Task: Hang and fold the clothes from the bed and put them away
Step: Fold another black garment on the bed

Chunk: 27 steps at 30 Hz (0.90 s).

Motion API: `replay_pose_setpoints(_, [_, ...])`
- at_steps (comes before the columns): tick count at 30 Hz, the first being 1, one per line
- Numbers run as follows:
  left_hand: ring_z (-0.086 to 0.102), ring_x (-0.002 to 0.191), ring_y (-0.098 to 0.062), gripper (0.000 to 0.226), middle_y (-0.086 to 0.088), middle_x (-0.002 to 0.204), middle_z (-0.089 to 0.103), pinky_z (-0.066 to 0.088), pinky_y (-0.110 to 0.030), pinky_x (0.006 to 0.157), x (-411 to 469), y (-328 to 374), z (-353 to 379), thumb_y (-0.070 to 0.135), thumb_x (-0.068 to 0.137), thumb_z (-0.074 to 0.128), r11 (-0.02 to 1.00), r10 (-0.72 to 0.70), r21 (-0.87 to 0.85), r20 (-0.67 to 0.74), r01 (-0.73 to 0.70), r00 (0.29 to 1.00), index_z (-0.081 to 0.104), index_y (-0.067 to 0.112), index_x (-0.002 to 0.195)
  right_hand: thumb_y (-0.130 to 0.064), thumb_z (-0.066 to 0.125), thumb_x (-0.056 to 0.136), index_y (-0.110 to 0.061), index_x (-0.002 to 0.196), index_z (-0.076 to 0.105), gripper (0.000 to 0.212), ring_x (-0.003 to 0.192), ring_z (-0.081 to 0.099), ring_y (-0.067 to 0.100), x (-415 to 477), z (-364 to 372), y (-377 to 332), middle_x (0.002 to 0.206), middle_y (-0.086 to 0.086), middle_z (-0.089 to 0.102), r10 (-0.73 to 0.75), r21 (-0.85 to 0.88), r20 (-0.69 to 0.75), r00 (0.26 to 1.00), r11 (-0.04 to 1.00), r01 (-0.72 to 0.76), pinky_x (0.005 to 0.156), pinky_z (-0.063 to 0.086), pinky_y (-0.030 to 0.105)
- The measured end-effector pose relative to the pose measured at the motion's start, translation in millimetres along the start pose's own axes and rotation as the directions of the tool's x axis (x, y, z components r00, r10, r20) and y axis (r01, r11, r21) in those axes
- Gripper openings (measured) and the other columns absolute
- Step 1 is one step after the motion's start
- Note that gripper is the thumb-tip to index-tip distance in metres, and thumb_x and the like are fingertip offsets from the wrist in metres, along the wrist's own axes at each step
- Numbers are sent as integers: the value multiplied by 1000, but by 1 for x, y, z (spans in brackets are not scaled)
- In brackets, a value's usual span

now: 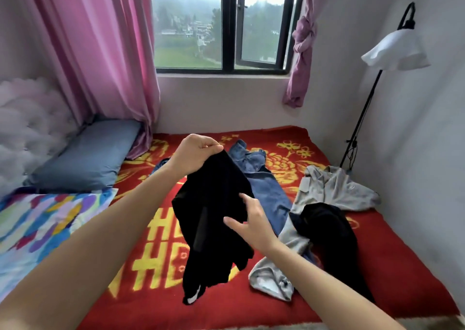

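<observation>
Head view: the left hand [195,153] pinches the top of a soft black garment [214,198], which hangs limp above the red patterned blanket [392,266]. The right hand [254,222], fingers spread loose, touches its edge. Blue jeans [264,186] and a crumpled grey garment [332,188] lie on the blanket.

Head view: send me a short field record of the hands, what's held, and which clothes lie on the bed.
left hand: raised, pinches the top edge of the black garment
right hand: fingers spread, touching the black garment lower down
black garment: hangs unfolded above the red blanket
on bed: blue jeans, grey garment, second black garment, all unfolded
task state: nothing folded in view
</observation>
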State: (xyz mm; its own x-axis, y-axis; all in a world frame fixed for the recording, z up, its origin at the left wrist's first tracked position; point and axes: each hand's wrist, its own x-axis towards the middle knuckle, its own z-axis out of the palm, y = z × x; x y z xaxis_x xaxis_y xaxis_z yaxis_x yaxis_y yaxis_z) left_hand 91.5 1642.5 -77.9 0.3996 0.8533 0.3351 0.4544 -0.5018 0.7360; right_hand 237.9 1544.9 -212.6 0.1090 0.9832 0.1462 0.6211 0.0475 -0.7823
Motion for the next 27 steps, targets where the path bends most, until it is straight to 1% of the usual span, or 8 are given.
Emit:
replay_pose_setpoints(3, [55,52,10,9,20,51,62,42,-5,60,23,-5,0,10,88,62,998,-53,-47,-17,52,998,71,10,84,-31,68,84,-10,137,43,62,116,45,14,39,14,21,123,2,47,63,56,26,998,996,-64,98,37,26])
replay_pose_setpoints(6, [54,52,12,10,25,49,60,40,-3,58,34,-13,-11,10,89,62,996,-78,-40,-87,74,993,68,17,89,-22,64,88,-4,91,68,18,74,51,9,73,9,29,76,-4,57,-8,54,-24,1000,999,9,70,37,26])
replay_pose_setpoints(9, [59,65,8,10,15,61,64,42,-10,67,34,-43,-36,15,90,61,979,-133,123,-202,160,970,70,16,87,-13,65,87,-6,69,65,19,54,48,-1,104,-8,35,51,-15,49,-91,80,-15,996,993,92,58,33,23])
replay_pose_setpoints(12, [63,85,-24,18,-9,80,68,47,-36,80,31,-93,-59,22,90,60,915,-231,267,-266,302,936,73,9,88,-8,63,88,-2,74,68,16,57,52,-2,139,-30,18,60,-12,56,-242,26,1,970,970,242,59,35,17])
replay_pose_setpoints(15, [57,67,-11,17,-10,69,63,43,-25,69,23,-132,-67,18,90,61,909,-310,184,-301,374,902,72,6,86,-9,57,92,4,83,70,20,68,58,9,179,-34,-9,74,4,65,-369,-77,55,928,925,373,64,37,10])
replay_pose_setpoints(18, [49,50,4,11,5,56,57,40,-17,63,22,-160,-77,9,90,59,922,-379,-38,-302,386,875,68,8,84,-13,55,94,5,86,69,24,77,60,21,212,-24,-39,83,14,69,-393,-145,82,916,904,402,70,39,24])
replay_pose_setpoints(22, [46,70,-18,23,-6,70,52,38,-31,71,29,-204,-105,11,91,59,869,-482,-272,-274,413,833,63,11,68,-15,54,94,1,69,61,31,62,49,5,242,1,-90,63,4,56,-384,-83,99,918,916,392,63,35,20])
replay_pose_setpoints(27, [55,73,0,23,-2,87,58,40,-4,62,30,-234,-121,13,95,51,897,-409,-301,-282,325,868,59,3,114,-23,52,95,-15,53,26,51,40,28,7,269,29,-158,45,-7,24,-321,-130,223,921,926,354,44,26,15])
